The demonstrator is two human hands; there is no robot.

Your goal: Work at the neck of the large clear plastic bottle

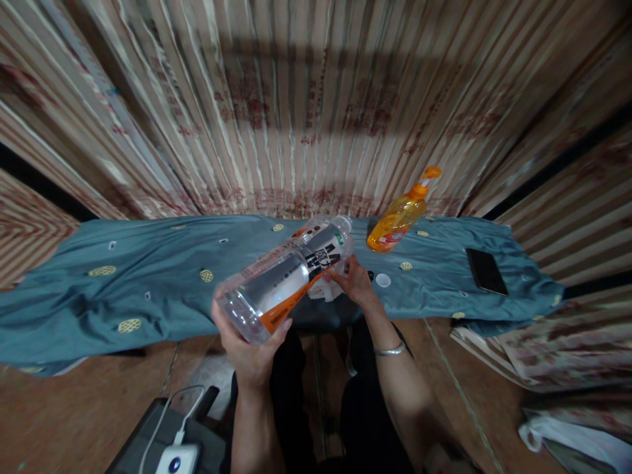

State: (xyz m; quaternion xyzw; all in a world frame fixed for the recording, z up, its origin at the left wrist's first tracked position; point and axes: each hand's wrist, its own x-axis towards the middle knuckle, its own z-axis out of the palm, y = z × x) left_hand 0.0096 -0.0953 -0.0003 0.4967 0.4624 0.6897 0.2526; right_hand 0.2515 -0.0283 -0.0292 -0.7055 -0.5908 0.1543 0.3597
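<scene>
The clear bottle is banded in grey, black and orange, with a small green patch. The teal cloth is dotted with pale-yellow motifs; the pump bottle is coloured amber and orange. The beige curtain is printed in dark red.

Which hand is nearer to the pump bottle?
Right. The right hand is left of the pump bottle, towards the person; the left hand is farther left, at the base of the clear bottle.

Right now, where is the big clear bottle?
In the head view, the big clear bottle is near the middle, tilted over the blue-green cloth, its lower end in the left hand, the orange pump bottle to its right.
</scene>
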